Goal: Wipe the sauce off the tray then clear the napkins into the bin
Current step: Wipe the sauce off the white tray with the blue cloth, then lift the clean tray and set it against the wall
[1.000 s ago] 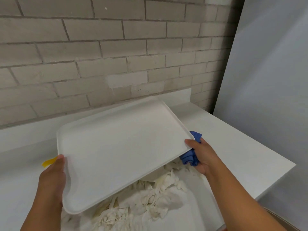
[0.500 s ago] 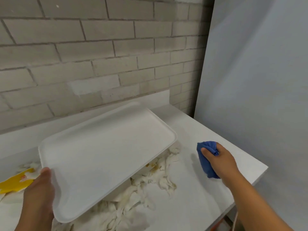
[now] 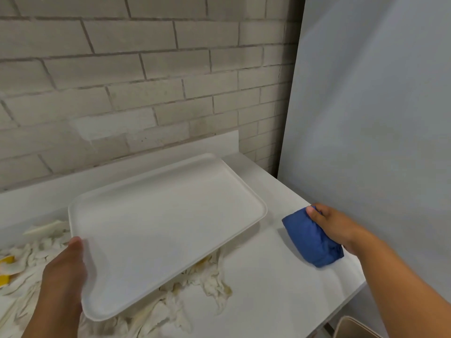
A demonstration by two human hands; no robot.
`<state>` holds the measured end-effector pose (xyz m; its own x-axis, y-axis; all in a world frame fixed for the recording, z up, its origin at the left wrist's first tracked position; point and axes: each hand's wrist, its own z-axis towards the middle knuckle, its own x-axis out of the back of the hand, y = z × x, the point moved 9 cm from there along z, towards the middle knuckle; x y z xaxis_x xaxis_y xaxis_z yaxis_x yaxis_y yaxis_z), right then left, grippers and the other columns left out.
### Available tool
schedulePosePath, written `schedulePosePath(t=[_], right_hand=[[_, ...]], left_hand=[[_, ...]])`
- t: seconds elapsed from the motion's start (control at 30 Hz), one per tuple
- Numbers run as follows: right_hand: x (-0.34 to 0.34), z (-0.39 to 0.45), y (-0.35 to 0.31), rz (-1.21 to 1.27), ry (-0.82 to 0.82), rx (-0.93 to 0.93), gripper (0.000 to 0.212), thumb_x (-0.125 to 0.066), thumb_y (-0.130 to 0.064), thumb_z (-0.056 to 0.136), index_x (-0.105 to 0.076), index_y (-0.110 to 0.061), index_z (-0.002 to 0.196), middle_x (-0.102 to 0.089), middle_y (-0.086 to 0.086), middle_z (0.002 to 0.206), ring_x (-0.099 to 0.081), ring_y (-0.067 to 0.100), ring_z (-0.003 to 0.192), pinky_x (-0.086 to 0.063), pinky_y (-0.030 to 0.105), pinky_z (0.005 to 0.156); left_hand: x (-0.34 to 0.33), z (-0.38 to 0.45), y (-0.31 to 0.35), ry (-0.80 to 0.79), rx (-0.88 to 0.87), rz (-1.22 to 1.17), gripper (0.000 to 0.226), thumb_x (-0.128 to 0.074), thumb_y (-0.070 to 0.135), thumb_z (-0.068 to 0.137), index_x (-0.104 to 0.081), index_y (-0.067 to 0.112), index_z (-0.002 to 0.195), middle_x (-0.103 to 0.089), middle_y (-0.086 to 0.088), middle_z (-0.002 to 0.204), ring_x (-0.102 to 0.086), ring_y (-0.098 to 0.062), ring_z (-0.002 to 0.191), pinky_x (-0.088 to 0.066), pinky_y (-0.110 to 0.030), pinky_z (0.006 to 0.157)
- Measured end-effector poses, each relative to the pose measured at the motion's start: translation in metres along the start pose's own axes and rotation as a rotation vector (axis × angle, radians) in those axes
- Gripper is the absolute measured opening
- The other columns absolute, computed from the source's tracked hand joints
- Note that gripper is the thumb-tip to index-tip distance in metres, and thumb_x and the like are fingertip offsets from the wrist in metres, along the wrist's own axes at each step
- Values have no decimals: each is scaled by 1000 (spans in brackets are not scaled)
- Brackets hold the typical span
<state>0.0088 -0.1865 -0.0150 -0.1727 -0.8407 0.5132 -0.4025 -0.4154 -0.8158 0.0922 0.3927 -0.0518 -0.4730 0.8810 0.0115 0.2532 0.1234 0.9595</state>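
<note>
A white tray (image 3: 166, 230) hangs tilted above the white counter, its surface plain white with no sauce visible. My left hand (image 3: 64, 272) grips its near left edge, thumb on top. Crumpled, sauce-stained white napkins (image 3: 205, 281) lie in a heap on the counter beneath and around the tray. My right hand (image 3: 334, 225) holds a bunched blue cloth (image 3: 311, 237) down on the counter to the right of the tray, apart from it. The rim of a tan bin (image 3: 353, 328) shows at the bottom right, below the counter edge.
The white counter (image 3: 280, 289) ends at a near right corner. A brick wall stands behind it and a pale grey panel (image 3: 378, 118) rises on the right. A yellow scrap (image 3: 6, 267) lies among napkins at the far left.
My right hand let go of the tray's right edge and moved right with the blue cloth down to the counter. The tray, now held by my left hand alone, sank lower.
</note>
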Motion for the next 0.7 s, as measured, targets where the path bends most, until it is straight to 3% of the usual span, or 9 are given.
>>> schedulePosePath(t=[0.07, 0.17, 0.27, 0.37, 0.47, 0.57, 0.63, 0.7], right_hand=[[4, 10, 3, -233, -21, 4, 26, -53, -49, 93, -50, -28, 108, -58, -1, 100, -58, 22, 97, -46, 34, 83], [7, 19, 5, -501, -6, 31, 47, -69, -43, 83, -43, -36, 122, -54, -5, 104, -55, 17, 96, -42, 26, 80], [13, 24, 9, -519, 81, 28, 19, -59, -29, 90, -55, -26, 108, -65, -1, 99, -59, 16, 87, -45, 25, 73], [15, 26, 5, -429, 99, 129, 3, -51, -26, 96, -52, -28, 99, -65, 0, 95, -58, 13, 82, -46, 27, 71], [16, 25, 3, -307, 22, 157, 11, -50, -34, 98, -48, -26, 106, -63, -2, 94, -58, 13, 86, -47, 27, 73], [13, 29, 10, -654, -12, 70, 28, -55, -37, 94, -44, -26, 117, -60, 1, 110, -57, 19, 98, -47, 31, 85], [16, 32, -11, -807, 147, 145, 33, -55, -42, 93, -46, -29, 121, -56, 0, 118, -51, 22, 109, -45, 34, 91], [9, 32, -41, -512, 212, 238, 27, -45, -41, 98, -53, -25, 118, -58, -1, 114, -53, 21, 105, -46, 35, 89]], left_hand=[[-3, 3, -4, 28, 9, 40, 84, -53, 75, 61, -59, 16, 121, -63, -7, 118, -61, -34, 103, -43, -55, 97], [-12, -1, -6, 6, 15, 22, 81, -53, 76, 63, -58, 21, 122, -63, -5, 118, -61, -34, 106, -42, -56, 97], [-20, -7, 0, 1, -14, 65, 80, -51, 77, 67, -57, 19, 122, -62, -7, 120, -59, -36, 108, -42, -56, 98], [-27, -18, 9, 33, -23, 97, 73, -47, 67, 78, -55, 11, 124, -60, -13, 119, -58, -38, 108, -42, -55, 98], [-32, -14, 8, 32, -60, 112, 85, -47, 78, 65, -56, 18, 124, -58, -13, 129, -55, -40, 116, -41, -59, 99], [-30, 4, -5, 25, -23, 100, 89, -49, 84, 57, -58, 22, 121, -59, -10, 128, -57, -39, 114, -42, -60, 98], [-37, -8, 1, 36, 15, 117, 87, -51, 80, 61, -58, 17, 120, -61, -11, 123, -59, -39, 107, -43, -59, 96], [-43, -15, 5, 30, 33, 125, 80, -50, 72, 70, -57, 12, 121, -61, -13, 119, -59, -39, 104, -44, -57, 95]])
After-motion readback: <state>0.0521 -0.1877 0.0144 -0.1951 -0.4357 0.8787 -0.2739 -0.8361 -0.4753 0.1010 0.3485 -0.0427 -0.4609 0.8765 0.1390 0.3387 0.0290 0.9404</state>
